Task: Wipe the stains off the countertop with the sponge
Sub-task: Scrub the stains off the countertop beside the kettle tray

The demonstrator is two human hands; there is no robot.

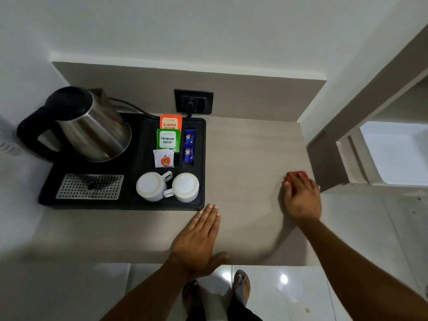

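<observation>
A red sponge (296,176) lies on the beige countertop (245,163) near its right edge. My right hand (301,198) presses down on the sponge and covers most of it; only its far end shows. My left hand (196,239) rests flat on the countertop near the front edge, fingers straight and together, holding nothing. I cannot make out any stains on the surface from here.
A black tray (129,205) fills the left of the counter, holding a steel kettle (92,126), two upturned white cups (168,187), tea sachets (169,137) and a metal drip grate (90,186). A wall socket (193,101) sits behind. Bare counter lies between tray and sponge.
</observation>
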